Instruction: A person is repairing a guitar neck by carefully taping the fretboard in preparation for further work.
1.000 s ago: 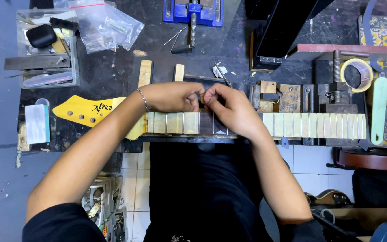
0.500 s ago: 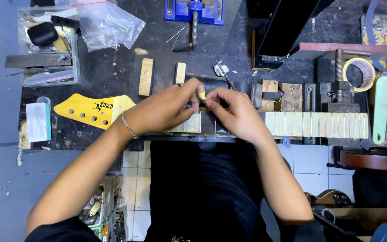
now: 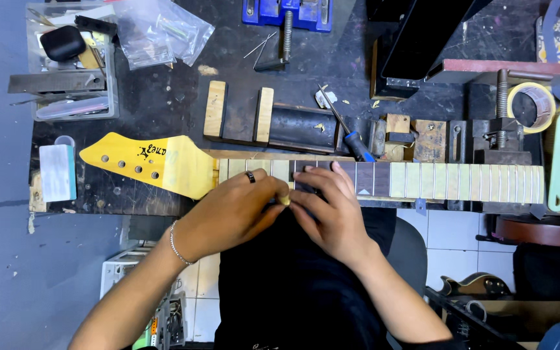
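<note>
A guitar neck [image 3: 461, 181] with a yellow headstock [image 3: 157, 162] lies across the dark workbench. Pale tape strips cover most of its fretboard, and a few dark sections near the middle are bare. My left hand [image 3: 234, 210], wearing a ring and a bracelet, pinches a small yellowish piece of tape [image 3: 284, 200] at the neck's near edge. My right hand [image 3: 332, 207] lies right beside it. Its fingers are spread on the bare dark frets and its thumb meets the tape piece.
Behind the neck lie a blue-handled screwdriver [image 3: 356, 144], wooden blocks [image 3: 215, 110], clamps and a tape roll [image 3: 530, 107]. A blue vise [image 3: 286, 13] stands at the back, with a plastic tray [image 3: 72, 65] of tools and a plastic bag [image 3: 160, 29] at back left. A white block [image 3: 58, 172] sits left.
Both hands have drawn from the top of the fretboard toward its near edge. More of the dark fretboard shows bare near the middle.
</note>
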